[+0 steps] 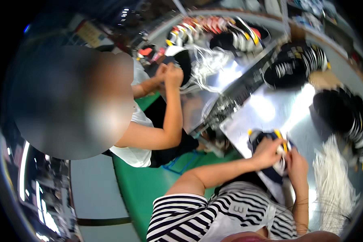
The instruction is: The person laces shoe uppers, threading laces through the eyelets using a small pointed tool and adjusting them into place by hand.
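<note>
A navy shoe upper (272, 173) with yellow edges and white parts lies at the near edge of the metal table, in front of my striped shirt. My left hand (267, 153) is closed over its top, with the fingertips at the white middle part. On its right side my right hand (297, 166) is closed too, its fingers bent against the upper. Both hands are close together. Whether a lace is pinched between the fingertips is too blurred to tell. Right of my right hand hangs a thick bundle of white shoelaces (332, 177).
Stacked dark shoe uppers stand at the table's right (343, 113) and far side (294, 66). A dark rail (246, 86) separates this metal table (266, 107) from another, where a co-worker (165, 129) handles a dark upper beside tangled white laces (209, 64) and more uppers (238, 38).
</note>
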The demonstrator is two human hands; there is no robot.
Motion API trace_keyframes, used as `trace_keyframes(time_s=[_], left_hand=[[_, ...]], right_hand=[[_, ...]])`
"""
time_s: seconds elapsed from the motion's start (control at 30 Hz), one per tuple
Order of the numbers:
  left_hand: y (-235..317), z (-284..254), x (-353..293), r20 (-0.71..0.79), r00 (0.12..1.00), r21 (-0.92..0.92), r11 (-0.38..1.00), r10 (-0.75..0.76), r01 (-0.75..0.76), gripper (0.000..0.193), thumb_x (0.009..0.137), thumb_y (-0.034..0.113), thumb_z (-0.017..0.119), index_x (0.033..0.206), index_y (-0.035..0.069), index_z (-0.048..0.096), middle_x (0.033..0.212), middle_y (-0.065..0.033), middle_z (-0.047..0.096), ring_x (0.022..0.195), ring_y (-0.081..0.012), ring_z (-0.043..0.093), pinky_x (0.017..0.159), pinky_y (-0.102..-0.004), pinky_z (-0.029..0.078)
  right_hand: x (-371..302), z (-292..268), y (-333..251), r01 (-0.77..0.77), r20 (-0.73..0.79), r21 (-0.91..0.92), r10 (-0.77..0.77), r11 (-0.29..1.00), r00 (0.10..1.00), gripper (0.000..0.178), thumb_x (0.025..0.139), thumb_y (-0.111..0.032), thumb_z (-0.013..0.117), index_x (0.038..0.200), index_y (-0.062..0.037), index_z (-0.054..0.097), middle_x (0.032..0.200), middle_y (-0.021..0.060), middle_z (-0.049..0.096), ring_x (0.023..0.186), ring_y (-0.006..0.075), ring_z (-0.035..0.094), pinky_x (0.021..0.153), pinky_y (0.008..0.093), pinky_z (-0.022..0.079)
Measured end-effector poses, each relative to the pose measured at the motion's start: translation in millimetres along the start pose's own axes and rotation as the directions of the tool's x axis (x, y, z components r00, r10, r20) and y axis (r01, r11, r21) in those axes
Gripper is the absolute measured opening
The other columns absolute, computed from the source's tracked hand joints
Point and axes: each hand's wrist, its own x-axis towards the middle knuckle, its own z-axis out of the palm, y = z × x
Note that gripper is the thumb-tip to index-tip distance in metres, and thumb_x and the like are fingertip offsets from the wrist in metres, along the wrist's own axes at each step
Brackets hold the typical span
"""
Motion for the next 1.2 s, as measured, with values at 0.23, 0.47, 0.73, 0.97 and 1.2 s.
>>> trace_keyframes(time_s=[0.23, 0.47, 0.73, 0.97, 1.2], left_hand=[[-3.2, -30.6, 16.9, 0.141, 0.987, -0.354, 0.927, -0.076, 0.122, 0.051, 0.076, 0.016, 0.073, 0.122, 0.007, 0.055, 0.103, -0.0157, 0.066, 0.095, -0.0322, 0.064, 0.083, -0.0403, 0.049], [-2.6, 14.2, 14.6, 0.072, 0.994, -0.166, 0.982, -0.08, 0.091, 0.056, 0.074, 0.017, 0.071, 0.127, 0.011, 0.055, 0.096, -0.0208, 0.062, 0.087, -0.0389, 0.058, 0.078, -0.0451, 0.045], [9.5, -50.7, 43.9, 0.479, 0.838, -0.533, 0.672, -0.261, 0.514, 0.062, 0.08, 0.007, 0.076, 0.133, -0.003, 0.045, 0.11, -0.0148, 0.065, 0.096, -0.018, 0.065, 0.089, -0.0292, 0.051], [16.7, -46.0, 50.6, 0.556, 0.795, -0.513, 0.653, -0.242, 0.557, 0.059, 0.08, 0.007, 0.076, 0.131, -0.003, 0.046, 0.107, -0.0118, 0.065, 0.1, -0.0169, 0.062, 0.088, -0.0284, 0.05], [6.5, -45.8, 47.4, 0.574, 0.79, -0.513, 0.657, -0.215, 0.552, 0.051, 0.09, 0.018, 0.068, 0.132, 0.0, 0.045, 0.107, -0.0097, 0.064, 0.091, -0.0144, 0.061, 0.08, -0.0257, 0.05]], right_hand=[[-9.2, -53.7, 34.8, -0.134, 0.029, 0.572, 0.143, 0.809, 0.989, 0.009, 0.09, -0.009, 0.06, 0.093, -0.0011, 0.057, 0.071, 0.0072, 0.058, 0.064, 0.0186, 0.057, 0.06, 0.0321, 0.044], [-22.7, 17.7, 51.6, -0.143, -0.254, 0.447, 0.279, 0.883, 0.926, 0.013, 0.09, -0.007, 0.062, 0.102, -0.0022, 0.062, 0.084, 0.014, 0.067, 0.074, 0.0157, 0.066, 0.067, 0.0274, 0.05], [-3.8, -42.1, 16.2, 0.001, -0.165, 0.821, 0.235, 0.572, 0.958, 0.019, 0.087, -0.011, 0.069, 0.103, -0.0034, 0.067, 0.076, 0.0025, 0.065, 0.065, 0.0054, 0.055, 0.057, 0.0217, 0.043], [8.2, -7.5, 18.1, 0.301, -0.351, 0.226, -0.211, 0.926, 0.912, 0.023, 0.071, -0.008, 0.072, 0.093, -0.0155, 0.069, 0.079, 0.0037, 0.07, 0.065, 0.0234, 0.065, 0.055, 0.0315, 0.05], [10.5, -8.5, 20.1, 0.338, -0.354, 0.339, -0.214, 0.878, 0.911, 0.019, 0.074, -0.009, 0.071, 0.091, -0.0159, 0.069, 0.078, 0.0027, 0.069, 0.064, 0.0229, 0.066, 0.055, 0.0318, 0.05]])
